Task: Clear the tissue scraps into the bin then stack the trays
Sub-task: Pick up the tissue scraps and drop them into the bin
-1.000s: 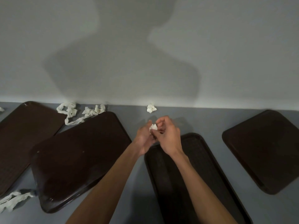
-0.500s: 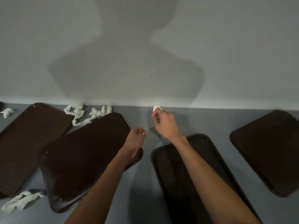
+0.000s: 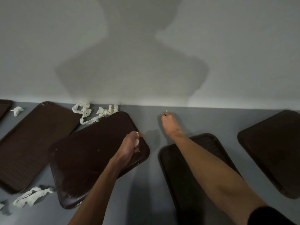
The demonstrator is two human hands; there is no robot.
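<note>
Fingers (image 3: pixel 136 149) round scrap (image 3: pixel 137 141) over diagonal tray (image 3: pixel 90 153)

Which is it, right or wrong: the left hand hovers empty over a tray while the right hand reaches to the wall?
Wrong: the left hand is not empty; it holds a tissue scrap over the tray, per the head view. The rest stands.

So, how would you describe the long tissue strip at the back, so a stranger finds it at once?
Follow the line where the grey table meets the pale wall, towards the left. Just behind the far corner of the tray under the left hand lies the tissue strip. Unlike the small scrap further left, it is long, looped and tangled.
</note>
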